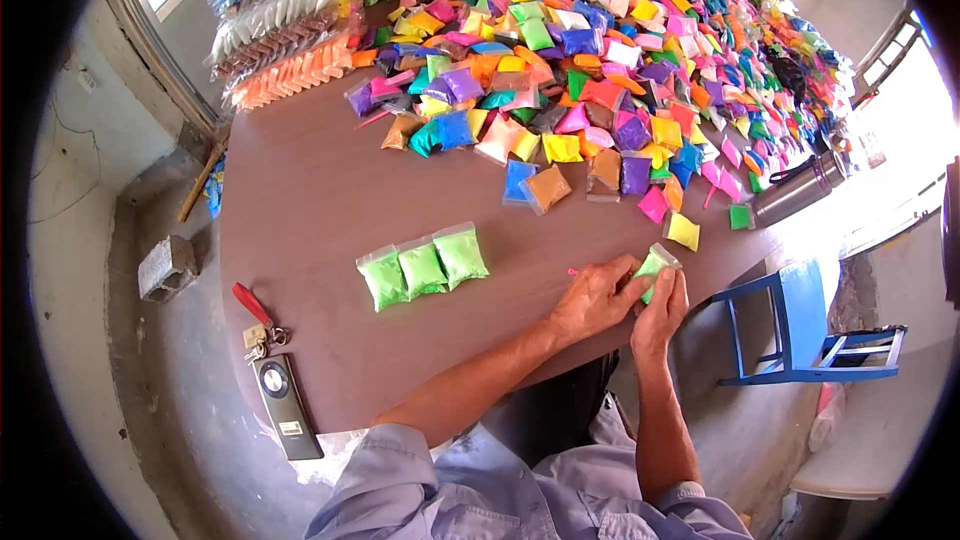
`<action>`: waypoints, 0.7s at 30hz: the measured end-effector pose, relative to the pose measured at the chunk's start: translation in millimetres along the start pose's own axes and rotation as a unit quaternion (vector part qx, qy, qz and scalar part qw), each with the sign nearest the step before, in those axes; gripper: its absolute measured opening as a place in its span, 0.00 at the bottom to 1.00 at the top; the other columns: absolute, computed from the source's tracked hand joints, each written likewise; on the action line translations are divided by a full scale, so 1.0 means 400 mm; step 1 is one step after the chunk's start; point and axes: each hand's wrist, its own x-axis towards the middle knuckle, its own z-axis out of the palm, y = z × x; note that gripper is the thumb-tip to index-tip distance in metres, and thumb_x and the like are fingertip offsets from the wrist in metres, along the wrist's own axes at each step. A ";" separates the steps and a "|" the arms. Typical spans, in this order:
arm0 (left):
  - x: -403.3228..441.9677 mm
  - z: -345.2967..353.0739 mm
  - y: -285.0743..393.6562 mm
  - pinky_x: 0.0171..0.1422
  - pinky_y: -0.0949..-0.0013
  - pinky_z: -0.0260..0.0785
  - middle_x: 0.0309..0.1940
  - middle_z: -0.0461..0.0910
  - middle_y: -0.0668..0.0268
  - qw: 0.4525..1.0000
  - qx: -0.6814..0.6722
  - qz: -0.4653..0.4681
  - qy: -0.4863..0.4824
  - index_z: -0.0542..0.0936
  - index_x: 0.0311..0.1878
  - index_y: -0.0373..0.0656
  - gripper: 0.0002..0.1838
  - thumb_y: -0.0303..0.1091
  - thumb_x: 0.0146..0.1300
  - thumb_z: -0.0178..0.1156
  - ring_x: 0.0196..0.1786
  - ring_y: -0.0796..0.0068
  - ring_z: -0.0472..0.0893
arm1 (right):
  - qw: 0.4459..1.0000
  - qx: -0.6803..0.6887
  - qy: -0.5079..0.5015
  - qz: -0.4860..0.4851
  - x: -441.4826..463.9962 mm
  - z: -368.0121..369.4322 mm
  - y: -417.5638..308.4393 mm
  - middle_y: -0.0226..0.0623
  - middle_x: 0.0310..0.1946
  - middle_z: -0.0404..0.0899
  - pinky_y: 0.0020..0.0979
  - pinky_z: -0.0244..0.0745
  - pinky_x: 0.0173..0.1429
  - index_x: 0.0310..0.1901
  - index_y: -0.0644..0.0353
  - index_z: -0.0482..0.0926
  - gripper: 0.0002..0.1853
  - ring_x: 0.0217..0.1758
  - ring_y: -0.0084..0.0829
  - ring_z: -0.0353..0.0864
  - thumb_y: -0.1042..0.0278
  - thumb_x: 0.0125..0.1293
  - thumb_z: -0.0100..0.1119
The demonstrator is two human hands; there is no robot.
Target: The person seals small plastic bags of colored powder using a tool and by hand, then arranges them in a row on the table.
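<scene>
Held near right of centre in the frame, above the near part of the table point(300, 200): 1 green packet point(656, 264). Clamped in the right hand point(662, 318) at its lower right, pinched by the left hand point(595, 298) at its left side, with some fingertips hidden. Probably gripped from 2 sides to steady something soft and limp. At mid-frame, a touching row of 3 green packets point(421, 265), perhaps set apart by colour from the mixed heap point(600, 70) across the top. At upper left, bundles point(290, 25), seemingly grouped by colour. At lower left, a phone point(285, 405) and keys point(258, 340), likely put aside there for elbow room. Underneath, a brown, smooth-looking top. At right, a flask point(800, 190) and a blue chair point(790, 325). Around, grey floor point(190, 410), pale walls point(80, 270), and a concrete block point(167, 268) at left.
</scene>
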 end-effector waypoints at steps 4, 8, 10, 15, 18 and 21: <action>0.005 0.003 -0.008 0.34 0.63 0.74 0.27 0.82 0.55 0.999 -0.036 -0.021 0.026 0.84 0.44 0.36 0.13 0.39 0.72 0.68 0.29 0.74 0.82 | 0.995 -0.028 -0.006 -0.091 -0.002 -0.004 0.021 0.29 0.33 0.75 0.28 0.68 0.40 0.42 0.64 0.77 0.16 0.37 0.20 0.70 0.60 0.84 0.49; 0.010 -0.004 -0.016 0.32 0.63 0.72 0.25 0.80 0.57 0.999 -0.006 -0.037 0.024 0.84 0.42 0.36 0.13 0.38 0.72 0.68 0.28 0.75 0.79 | 0.992 -0.058 -0.048 -0.102 -0.007 0.001 0.000 0.28 0.31 0.73 0.28 0.68 0.40 0.38 0.64 0.75 0.14 0.37 0.19 0.67 0.63 0.83 0.50; 0.010 -0.001 -0.017 0.31 0.64 0.70 0.25 0.79 0.57 0.998 0.032 -0.049 0.036 0.83 0.39 0.35 0.13 0.38 0.72 0.68 0.26 0.75 0.77 | 0.992 -0.067 -0.039 -0.095 -0.005 0.003 0.000 0.27 0.31 0.71 0.28 0.67 0.40 0.37 0.63 0.74 0.14 0.37 0.18 0.66 0.64 0.83 0.50; 0.002 0.003 -0.033 0.33 0.66 0.71 0.25 0.80 0.60 0.997 0.062 0.010 0.052 0.84 0.40 0.36 0.12 0.37 0.72 0.69 0.28 0.80 0.75 | 0.994 -0.074 -0.044 -0.065 -0.004 -0.010 0.014 0.27 0.30 0.71 0.28 0.68 0.39 0.36 0.63 0.74 0.14 0.37 0.18 0.67 0.65 0.82 0.52; 0.003 0.016 -0.027 0.34 0.71 0.70 0.26 0.80 0.68 0.999 -0.032 -0.032 0.026 0.84 0.41 0.37 0.11 0.36 0.73 0.68 0.31 0.85 0.75 | 0.994 -0.048 -0.033 -0.089 -0.002 -0.017 0.039 0.27 0.31 0.72 0.28 0.68 0.39 0.38 0.64 0.75 0.13 0.37 0.17 0.67 0.65 0.81 0.55; 0.013 0.002 -0.018 0.35 0.75 0.69 0.28 0.79 0.74 0.990 -0.122 -0.064 0.019 0.84 0.42 0.36 0.10 0.35 0.74 0.67 0.33 0.88 0.74 | 0.994 -0.039 -0.044 -0.094 -0.013 -0.001 -0.009 0.27 0.31 0.73 0.27 0.68 0.39 0.38 0.64 0.75 0.13 0.37 0.17 0.67 0.65 0.81 0.56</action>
